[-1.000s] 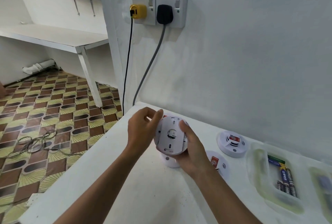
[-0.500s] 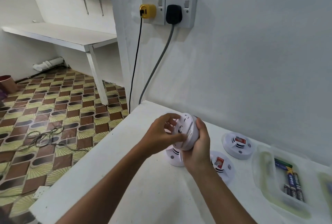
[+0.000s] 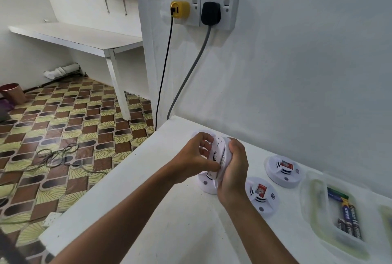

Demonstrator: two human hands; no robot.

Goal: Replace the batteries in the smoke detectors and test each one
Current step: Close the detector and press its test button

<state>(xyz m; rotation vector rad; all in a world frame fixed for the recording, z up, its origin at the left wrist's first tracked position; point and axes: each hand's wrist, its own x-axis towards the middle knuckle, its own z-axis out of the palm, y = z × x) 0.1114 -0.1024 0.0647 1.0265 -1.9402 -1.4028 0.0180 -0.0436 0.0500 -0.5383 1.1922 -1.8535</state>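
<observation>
A round white smoke detector (image 3: 218, 157) is held on edge above the white table (image 3: 174, 210), its back turned to the left. My right hand (image 3: 233, 170) wraps around its rim from the right. My left hand (image 3: 195, 160) has its fingers on the detector's back plate. Under my hands a second detector (image 3: 204, 184) lies on the table. Two more detectors (image 3: 262, 197) (image 3: 283, 170), each with a red sticker, lie to the right. A clear tray (image 3: 318, 221) at the right holds several batteries (image 3: 349, 219).
The white wall stands right behind the table, with a double socket (image 3: 206, 7) carrying a yellow plug and a black plug whose cables hang down past the table's far corner. The table's left edge drops to a patterned floor with loose cables (image 3: 55, 157). Another tray's edge (image 3: 387, 219) shows at far right.
The detector has been turned from facing me to standing on edge. My left hand's fingers have shifted across its back. The view has swung slightly left.
</observation>
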